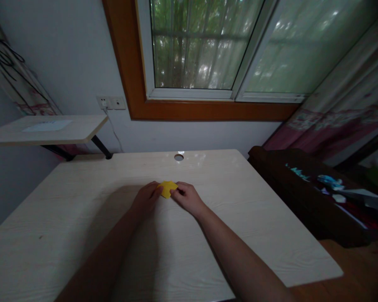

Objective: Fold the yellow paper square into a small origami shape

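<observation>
A small piece of yellow folded paper (168,189) is held between my two hands, just above or on the pale wooden desk (239,235). My left hand (146,196) pinches its left edge between thumb and fingers. On the opposite side, my right hand (188,197) grips the right edge the same way. The paper has an angular outline with a point toward me. Its finer folds are too small to make out.
A raised shelf (82,126) on black legs stands at the desk's back left, with a white sheet (48,126) on it. Near the back edge is a round cable hole (179,157). To the right stands dark furniture (290,180) with assorted items on it.
</observation>
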{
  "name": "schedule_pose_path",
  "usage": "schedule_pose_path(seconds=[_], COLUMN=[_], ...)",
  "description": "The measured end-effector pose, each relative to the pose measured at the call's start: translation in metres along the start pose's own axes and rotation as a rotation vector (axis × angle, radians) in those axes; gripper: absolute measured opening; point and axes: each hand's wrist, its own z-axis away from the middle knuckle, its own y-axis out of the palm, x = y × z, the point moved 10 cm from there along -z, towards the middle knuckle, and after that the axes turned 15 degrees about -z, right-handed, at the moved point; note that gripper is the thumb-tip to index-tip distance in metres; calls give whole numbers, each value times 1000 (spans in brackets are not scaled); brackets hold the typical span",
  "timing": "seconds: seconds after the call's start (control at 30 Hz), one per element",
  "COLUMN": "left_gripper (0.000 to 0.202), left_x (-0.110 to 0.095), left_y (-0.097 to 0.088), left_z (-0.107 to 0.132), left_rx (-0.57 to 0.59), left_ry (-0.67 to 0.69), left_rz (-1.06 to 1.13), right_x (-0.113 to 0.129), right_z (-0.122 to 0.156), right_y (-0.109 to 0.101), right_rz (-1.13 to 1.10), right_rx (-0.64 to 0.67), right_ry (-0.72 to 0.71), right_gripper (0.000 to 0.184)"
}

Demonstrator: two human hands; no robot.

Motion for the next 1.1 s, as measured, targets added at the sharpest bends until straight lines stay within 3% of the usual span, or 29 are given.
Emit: schedule_pose_path(seconds=[0.2, 0.57, 0.9, 1.1], left_gripper=[36, 33, 30, 30], left_x=[21, 41, 47, 44], left_y=[1, 3, -1, -2], left_z=[-1, 2, 2, 1], left_rx=[-9, 8, -54, -139], left_ry=[-94, -296, -330, -224], left_rz=[-37, 220, 303, 400], right_x=[7, -11, -26, -31], right_z=[1, 1, 4, 5], right_y=[8, -7, -17, -16], right_rz=[24, -85, -262, -337], right_rx=[70, -85, -198, -203], right_ry=[-22, 99, 193, 252], right_gripper=[25, 26, 25, 29])
